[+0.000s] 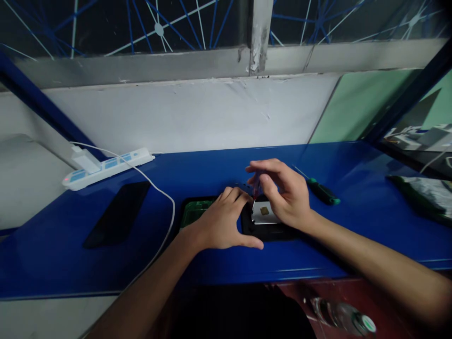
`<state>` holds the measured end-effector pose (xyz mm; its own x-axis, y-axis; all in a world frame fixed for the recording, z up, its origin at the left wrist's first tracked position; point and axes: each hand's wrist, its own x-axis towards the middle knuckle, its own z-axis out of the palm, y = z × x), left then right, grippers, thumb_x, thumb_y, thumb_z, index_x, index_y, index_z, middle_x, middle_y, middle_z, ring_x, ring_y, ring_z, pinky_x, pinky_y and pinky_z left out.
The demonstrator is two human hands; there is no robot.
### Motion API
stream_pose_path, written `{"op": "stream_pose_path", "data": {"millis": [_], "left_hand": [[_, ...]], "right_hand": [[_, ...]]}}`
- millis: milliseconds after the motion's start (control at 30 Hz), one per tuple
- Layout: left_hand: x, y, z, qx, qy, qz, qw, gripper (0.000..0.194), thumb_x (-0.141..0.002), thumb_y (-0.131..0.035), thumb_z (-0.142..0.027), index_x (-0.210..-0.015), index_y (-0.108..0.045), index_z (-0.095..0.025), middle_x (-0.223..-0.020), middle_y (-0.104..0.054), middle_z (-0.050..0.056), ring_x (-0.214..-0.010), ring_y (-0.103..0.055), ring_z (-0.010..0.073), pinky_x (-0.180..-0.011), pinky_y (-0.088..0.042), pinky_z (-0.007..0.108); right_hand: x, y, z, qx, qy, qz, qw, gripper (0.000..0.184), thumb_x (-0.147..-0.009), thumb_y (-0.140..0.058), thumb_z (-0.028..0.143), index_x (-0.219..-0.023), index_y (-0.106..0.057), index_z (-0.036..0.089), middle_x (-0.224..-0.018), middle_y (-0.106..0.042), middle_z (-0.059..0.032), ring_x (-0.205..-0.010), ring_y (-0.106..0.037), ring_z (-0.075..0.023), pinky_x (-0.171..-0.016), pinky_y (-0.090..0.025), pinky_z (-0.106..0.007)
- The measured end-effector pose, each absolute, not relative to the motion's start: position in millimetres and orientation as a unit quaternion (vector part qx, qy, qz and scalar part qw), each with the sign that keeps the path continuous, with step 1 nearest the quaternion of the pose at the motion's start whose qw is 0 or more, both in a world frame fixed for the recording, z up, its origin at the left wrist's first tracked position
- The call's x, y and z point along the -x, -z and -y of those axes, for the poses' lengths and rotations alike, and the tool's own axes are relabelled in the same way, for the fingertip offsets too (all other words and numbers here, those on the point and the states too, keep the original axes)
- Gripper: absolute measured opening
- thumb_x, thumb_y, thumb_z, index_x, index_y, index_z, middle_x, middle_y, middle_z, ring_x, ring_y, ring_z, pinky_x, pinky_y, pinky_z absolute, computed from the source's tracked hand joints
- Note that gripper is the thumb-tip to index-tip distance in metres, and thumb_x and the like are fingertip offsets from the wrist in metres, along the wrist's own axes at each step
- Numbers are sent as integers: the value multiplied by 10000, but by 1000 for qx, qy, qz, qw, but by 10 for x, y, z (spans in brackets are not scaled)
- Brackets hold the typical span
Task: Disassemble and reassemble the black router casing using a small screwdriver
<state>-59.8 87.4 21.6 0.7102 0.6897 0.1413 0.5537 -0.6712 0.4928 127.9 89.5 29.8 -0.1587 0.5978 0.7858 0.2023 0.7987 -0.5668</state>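
My right hand point(284, 190) pinches a small screwdriver point(255, 188) with a reddish-purple, see-through handle, its thin shaft pointing down. The tip meets the left edge of a silver metal plate point(270, 214) that bears a small gold square. That plate sits in a black device casing point(257, 230) lying flat on the blue table point(219, 172). My left hand point(226, 219) rests across the middle of the device, thumb stretched out and fingers laid forward with nothing gripped. Left of it shows a green circuit board point(196, 210) in a black frame; the hand hides how the two parts join.
A green-and-black screwdriver point(322, 190) lies to the right. On the left are a black phone-like slab point(118, 214), a white power strip point(109, 168) and a white cable point(171, 207). A plastic bag point(423, 195) sits far right; a bottle point(342, 316) lies below the table edge.
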Motion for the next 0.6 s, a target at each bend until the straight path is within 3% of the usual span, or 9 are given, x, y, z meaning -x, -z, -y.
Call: {"op": "stream_pose_path", "data": {"millis": [167, 367, 600], "left_hand": [[612, -261, -868, -891, -175, -353, 228, 801, -625, -831, -675, -1188, -471, -234, -1306, -482, 123, -1214, -458, 368, -1041, -427, 589], [680, -295, -880, -864, -220, -383, 242, 614, -857, -652, -640, -1251, -403, -241, -1424, -410, 143, -1343, -387, 343, -1102, -379, 573], [672, -375, -983, -890, -194, -388, 139, 407, -918, -610, -572, -1131, -552, -230, -1306, -543, 89, -1265, -426, 314, -1062, -413, 530]], "right_hand": [[-1294, -315, -944, 279, -161, 712, 624, 291, -987, -509, 197, -1243, -615, 285, -1070, -688, -37, -734, -691, -123, -643, -617, -310], [-1373, -314, -1090, 322, -136, 679, 645, 252, -995, -511, 227, -1229, -596, 266, -1064, -677, -33, -754, -697, -123, -681, -601, -322], [-1475, -226, -1301, 374, -143, 662, 633, 237, -988, -524, 276, -1215, -574, 226, -1075, -674, -57, -809, -718, -141, -758, -602, -335]]}}
